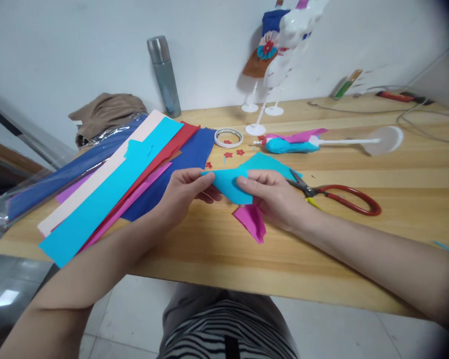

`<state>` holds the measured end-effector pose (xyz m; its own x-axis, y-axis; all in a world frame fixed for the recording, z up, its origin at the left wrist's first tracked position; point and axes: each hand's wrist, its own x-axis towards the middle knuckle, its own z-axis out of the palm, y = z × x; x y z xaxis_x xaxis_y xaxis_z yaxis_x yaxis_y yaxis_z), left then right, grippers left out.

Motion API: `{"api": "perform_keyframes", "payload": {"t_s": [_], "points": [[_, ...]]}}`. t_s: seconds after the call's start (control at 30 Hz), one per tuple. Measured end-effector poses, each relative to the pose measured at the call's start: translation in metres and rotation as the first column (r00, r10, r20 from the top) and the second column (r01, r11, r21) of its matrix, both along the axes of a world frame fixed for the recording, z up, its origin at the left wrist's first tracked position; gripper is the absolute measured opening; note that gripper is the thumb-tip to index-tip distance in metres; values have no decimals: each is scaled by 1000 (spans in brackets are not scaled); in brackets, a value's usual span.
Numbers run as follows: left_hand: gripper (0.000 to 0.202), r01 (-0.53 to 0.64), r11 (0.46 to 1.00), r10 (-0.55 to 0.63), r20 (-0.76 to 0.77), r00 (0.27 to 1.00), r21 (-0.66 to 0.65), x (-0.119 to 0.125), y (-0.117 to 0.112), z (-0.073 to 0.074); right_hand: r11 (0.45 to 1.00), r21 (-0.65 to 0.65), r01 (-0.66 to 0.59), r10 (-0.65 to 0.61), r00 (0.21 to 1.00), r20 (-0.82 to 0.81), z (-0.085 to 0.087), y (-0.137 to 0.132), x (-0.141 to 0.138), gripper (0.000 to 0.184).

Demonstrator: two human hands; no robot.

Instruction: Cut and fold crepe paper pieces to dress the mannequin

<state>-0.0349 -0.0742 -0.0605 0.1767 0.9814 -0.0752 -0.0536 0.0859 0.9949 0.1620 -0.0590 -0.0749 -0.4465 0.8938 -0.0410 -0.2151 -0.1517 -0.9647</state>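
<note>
A small piece of turquoise crepe paper (230, 183) is stretched between my two hands, above the wooden table. My left hand (189, 187) pinches its left corner between thumb and fingers. On the other side my right hand (271, 194) grips it, thumb on top. Under the right hand lies a magenta paper scrap (251, 222). Just beyond that hand is a larger turquoise paper piece (265, 164). Scissors with red handles (344, 194) rest to the right of it, with something yellow beneath them. Several small red paper flowers (228, 155) lie behind my hands.
Stacked crepe paper strips (108, 194) cover the left side. A tape roll (228, 138), a paper-dressed figure on a stand (294, 144) lying down, and upright white figures (280, 65) are farther back. A flask (164, 77), brown cloth (105, 114) and a cable (359, 113) sit near the wall.
</note>
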Motion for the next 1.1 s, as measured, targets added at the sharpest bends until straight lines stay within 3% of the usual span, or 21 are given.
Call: {"api": "perform_keyframes", "payload": {"t_s": [0.17, 0.37, 0.5, 0.7, 0.8, 1.1], "points": [[43, 23, 1000, -23, -17, 1000, -11, -1, 3, -1, 1000, -11, -20, 20, 999, -48, 1, 1, 2, 46], [40, 51, 998, -53, -59, 997, -42, -2, 4, -2, 1000, 0, 2, -2, 998, 64, -6, 5, 4, 30], [42, 43, 998, -46, -62, 997, -51, -3, 5, -2, 1000, 10, -10, 9, 997, 81, -6, 5, 3, 32], [41, 55, 997, -55, -5, 998, -50, -3, 6, -4, 994, 86, 65, -78, 983, 164, -7, 6, 3, 35], [40, 39, 998, -39, 2, 999, -50, -3, 6, -4, 996, 88, 17, -29, 989, 143, -6, 6, 4, 33], [38, 106, 993, -111, -133, 985, -47, -4, 8, -3, 987, 162, -17, -29, 960, 277, -3, 10, 6, 33]]}}
